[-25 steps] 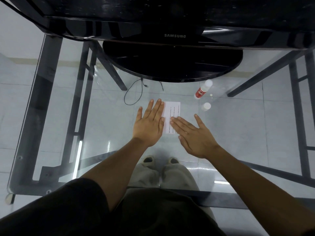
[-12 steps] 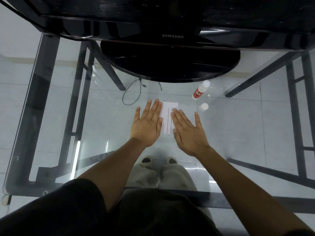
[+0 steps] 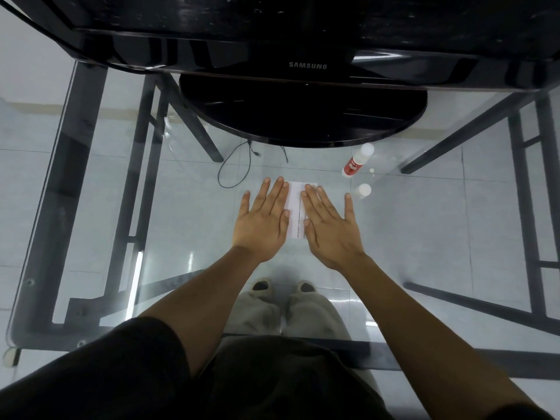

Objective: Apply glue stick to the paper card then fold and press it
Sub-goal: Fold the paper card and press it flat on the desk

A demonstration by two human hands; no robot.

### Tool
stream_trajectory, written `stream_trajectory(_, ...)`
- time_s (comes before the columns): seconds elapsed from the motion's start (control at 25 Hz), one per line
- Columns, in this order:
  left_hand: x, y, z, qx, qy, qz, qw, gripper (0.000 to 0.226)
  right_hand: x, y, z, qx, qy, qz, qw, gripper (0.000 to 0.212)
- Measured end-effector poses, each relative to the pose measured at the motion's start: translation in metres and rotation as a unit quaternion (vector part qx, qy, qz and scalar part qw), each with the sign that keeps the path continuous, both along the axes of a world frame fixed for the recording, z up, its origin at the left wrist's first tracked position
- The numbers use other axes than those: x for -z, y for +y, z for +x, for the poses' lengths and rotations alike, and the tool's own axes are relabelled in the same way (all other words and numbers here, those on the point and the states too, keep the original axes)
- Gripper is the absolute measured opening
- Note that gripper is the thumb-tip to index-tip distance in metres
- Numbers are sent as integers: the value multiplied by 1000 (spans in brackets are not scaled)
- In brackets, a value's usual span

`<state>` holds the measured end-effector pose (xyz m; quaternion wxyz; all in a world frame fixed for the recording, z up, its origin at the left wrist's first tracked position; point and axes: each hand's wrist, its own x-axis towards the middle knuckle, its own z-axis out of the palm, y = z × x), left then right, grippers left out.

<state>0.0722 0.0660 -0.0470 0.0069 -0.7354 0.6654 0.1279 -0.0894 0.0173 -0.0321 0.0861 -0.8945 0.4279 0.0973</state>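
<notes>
A small white paper card (image 3: 296,212) with a line of print lies flat on the glass table (image 3: 181,225). My left hand (image 3: 263,221) rests flat, fingers spread, over the card's left side. My right hand (image 3: 328,227) lies flat over its right side, so only a narrow strip of card shows between them. Neither hand holds anything. The white glue stick (image 3: 357,164) with a red label lies on the glass beyond my right hand. Its white cap (image 3: 364,190) stands separately, close to my right thumb.
A black Samsung monitor (image 3: 307,65) on a round base (image 3: 303,113) stands at the far side of the table. A thin black cable (image 3: 233,169) loops left of the card. Dark metal table legs and tiled floor show through the glass.
My right hand has slid left and forward onto the card, now covering more of its right half. My left hand has stayed flat in place.
</notes>
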Motion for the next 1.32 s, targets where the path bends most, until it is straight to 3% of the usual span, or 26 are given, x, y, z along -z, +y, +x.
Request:
stream_trajectory(0.12,0,0,1,4,-2,2,1000,54,1,-7,-2,-17,12,-14,1000,57)
stream_trajectory(0.28,1,-1,0,5,-1,0,1000,55,1,-10,4,74,2,-19,997,60)
stream_trajectory(0.44,3,1,0,5,-11,-6,1000,55,4,2,13,42,-1,-13,999,58)
stream_trajectory(0.64,-1,-1,-2,0,-15,16,1000,57,6,10,16,125,4,-32,992,59)
stream_trajectory(1.0,-6,1,-22,-42,-34,47,997,64,8,8,15,109,17,-33,993,66)
stream_trajectory(1.32,-7,20,2,-46,-50,50,996,59,8,8,15,113,-12,-16,993,59)
